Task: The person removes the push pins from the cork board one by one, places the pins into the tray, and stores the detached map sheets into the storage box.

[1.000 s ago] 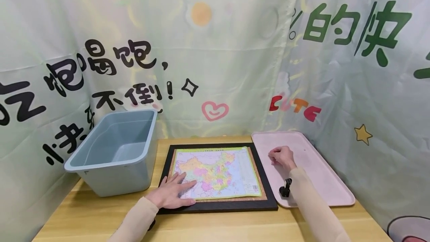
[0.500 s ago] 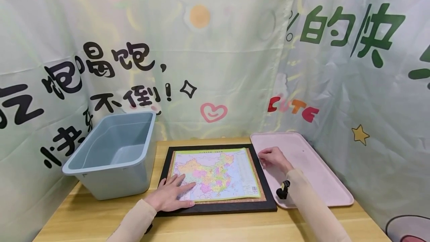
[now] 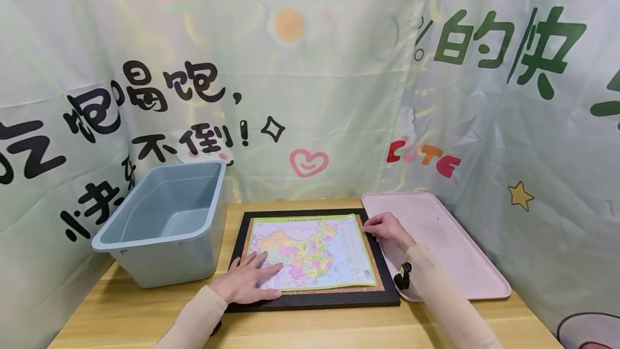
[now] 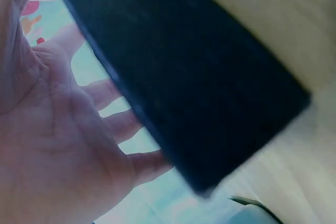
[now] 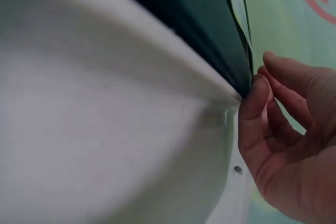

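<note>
A colourful map (image 3: pixel 310 249) lies inside a black-framed cork board (image 3: pixel 315 299) on the wooden table. My left hand (image 3: pixel 248 281) lies flat on the map's near left corner with its fingers spread. The left wrist view shows that palm (image 4: pixel 58 129) beside the black frame (image 4: pixel 184 77). My right hand (image 3: pixel 384 228) sits at the board's right edge near the far corner, between the map and the pink tray (image 3: pixel 455 252). In the right wrist view its fingers (image 5: pixel 278 72) are loosely curled, with nothing visible in them. The thumb tip touches the frame's edge (image 5: pixel 194 9).
An empty blue-grey plastic bin (image 3: pixel 164 220) stands left of the board. The pink tray (image 5: pixel 105 129) lies against the board's right side, with a small pin-like speck (image 5: pixel 237 170) on it. Printed curtains close in the back and both sides. Bare wood (image 3: pixel 310 327) runs along the front.
My right hand has slid left off the pink tray to the board's right edge. The left hand has stayed flat on the map.
</note>
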`<state>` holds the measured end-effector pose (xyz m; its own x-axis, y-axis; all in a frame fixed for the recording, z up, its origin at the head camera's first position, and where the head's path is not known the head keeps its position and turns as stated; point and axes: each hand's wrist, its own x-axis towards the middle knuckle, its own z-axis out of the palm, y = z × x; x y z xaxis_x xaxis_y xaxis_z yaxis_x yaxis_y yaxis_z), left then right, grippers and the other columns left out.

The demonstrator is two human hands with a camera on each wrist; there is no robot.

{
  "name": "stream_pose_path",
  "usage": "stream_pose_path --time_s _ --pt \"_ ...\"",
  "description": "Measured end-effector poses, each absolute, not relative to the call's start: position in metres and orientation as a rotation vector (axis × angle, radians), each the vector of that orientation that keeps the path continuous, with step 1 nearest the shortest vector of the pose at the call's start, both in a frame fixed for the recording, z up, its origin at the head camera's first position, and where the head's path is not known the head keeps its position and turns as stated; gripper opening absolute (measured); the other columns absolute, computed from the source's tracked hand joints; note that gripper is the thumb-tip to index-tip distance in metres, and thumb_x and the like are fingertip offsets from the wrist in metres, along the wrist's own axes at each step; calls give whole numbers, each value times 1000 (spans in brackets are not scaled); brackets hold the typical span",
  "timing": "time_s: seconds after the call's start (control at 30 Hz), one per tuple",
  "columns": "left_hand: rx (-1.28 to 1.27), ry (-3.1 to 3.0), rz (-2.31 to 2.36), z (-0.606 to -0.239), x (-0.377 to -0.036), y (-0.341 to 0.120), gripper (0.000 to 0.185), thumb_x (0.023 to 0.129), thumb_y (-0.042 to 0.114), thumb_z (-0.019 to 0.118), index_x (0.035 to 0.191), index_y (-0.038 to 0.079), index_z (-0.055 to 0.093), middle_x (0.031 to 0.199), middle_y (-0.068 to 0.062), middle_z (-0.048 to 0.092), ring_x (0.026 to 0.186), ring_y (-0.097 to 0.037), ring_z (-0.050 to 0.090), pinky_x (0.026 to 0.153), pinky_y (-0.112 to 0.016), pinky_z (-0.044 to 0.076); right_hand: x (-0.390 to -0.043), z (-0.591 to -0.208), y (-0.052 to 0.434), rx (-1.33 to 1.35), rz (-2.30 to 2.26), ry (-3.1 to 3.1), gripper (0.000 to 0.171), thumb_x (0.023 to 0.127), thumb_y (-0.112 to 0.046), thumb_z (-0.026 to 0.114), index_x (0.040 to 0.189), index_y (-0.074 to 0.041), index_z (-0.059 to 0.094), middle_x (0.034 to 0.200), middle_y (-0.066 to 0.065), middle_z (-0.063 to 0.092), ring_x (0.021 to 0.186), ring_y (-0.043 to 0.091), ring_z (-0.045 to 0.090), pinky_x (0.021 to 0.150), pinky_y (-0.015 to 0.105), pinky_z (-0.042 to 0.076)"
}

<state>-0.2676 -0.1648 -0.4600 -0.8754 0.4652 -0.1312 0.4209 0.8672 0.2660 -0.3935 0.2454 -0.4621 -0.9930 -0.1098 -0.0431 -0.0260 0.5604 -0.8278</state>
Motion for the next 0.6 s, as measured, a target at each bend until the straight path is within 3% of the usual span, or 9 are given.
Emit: stream_pose_path --time_s 0.33,0.6 --pt "679 2847 362 -461 -269 -166 73 86 75 49 147 36 45 160 -14 29 148 -42 21 110 -72 17 -393 -458 230 -273 -1138 2857 20 83 -13 78 98 1 74 83 5 71 55 11 50 49 24 41" --pt "714 2832 370 -461 -269 -166 73 86 75 49 148 35 45 159 -16 29 147 -44 21 109 -74 16 -390 -454 225 -446 -848 2991 13 80 -14 80 86 -5 72 80 2 70 66 11 57 61 26 47"
